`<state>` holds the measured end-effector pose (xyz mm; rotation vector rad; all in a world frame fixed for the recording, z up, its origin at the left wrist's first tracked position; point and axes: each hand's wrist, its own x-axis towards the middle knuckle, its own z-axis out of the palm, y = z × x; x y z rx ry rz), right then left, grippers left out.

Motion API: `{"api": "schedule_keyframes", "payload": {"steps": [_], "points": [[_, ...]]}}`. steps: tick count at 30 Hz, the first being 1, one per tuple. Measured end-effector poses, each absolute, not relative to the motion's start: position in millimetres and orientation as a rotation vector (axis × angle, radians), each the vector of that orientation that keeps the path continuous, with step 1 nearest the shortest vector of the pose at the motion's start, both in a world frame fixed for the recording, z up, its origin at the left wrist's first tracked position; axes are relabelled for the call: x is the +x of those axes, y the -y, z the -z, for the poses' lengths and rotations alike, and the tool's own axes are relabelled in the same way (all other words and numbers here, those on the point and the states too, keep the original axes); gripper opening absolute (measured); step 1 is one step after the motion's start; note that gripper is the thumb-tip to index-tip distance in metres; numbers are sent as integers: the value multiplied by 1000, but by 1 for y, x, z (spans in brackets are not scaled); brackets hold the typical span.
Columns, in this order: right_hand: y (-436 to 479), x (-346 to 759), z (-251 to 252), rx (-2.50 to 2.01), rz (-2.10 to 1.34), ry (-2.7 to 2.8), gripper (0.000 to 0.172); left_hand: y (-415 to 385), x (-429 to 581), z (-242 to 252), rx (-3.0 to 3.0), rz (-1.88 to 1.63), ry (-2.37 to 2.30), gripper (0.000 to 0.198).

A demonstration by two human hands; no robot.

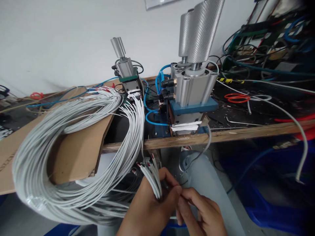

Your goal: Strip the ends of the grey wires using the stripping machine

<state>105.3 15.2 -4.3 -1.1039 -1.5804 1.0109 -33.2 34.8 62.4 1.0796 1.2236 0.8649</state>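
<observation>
My left hand [150, 206] grips a small bunch of white cable ends [151, 175] that point up and left, their stripped tips showing red and black. My right hand [201, 211] sits just right of it, fingertips pinched together against the left fingers near a thin dark wire; what it pinches is too small to tell. Both hands are low, below the wooden bench edge [221, 135]. A large looped bundle of white cables [73, 144] hangs to the left, draped over a cardboard box [78, 154].
Two pneumatic press machines stand on the bench: a small one [128, 77] at the back and a large one [194, 85] with blue hoses [154, 119]. Orange scissors [236, 97], a hex key and tangled cables lie at right. Blue bins [275, 196] stand below.
</observation>
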Motion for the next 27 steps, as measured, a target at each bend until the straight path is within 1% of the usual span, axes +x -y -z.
{"api": "schedule_keyframes", "payload": {"steps": [7, 13, 15, 18, 22, 24, 27], "points": [[-19, 107, 1, -1137, -1027, 1582, 28, -32, -32, -68, 1142, -833, -1225, 20], [-19, 106, -2, -1125, -1000, 1574, 23, -30, -31, -73, 1067, -1041, -1452, 26], [-18, 106, -2, -1133, -987, 1576, 23, -29, -31, -74, 1035, -1068, -1445, 27], [-18, 109, -1, -1153, -989, 1603, 25, -30, -30, -74, 1019, -997, -1322, 29], [-20, 114, -1, -1112, -987, 1684, 23, -32, -29, -69, 1015, -875, -1209, 27], [-21, 114, -2, -1100, -972, 1694, 23, -32, -29, -68, 1051, -904, -1264, 25], [-19, 111, -3, -1114, -972, 1662, 22, -30, -32, -69, 1088, -1047, -1445, 24]]}}
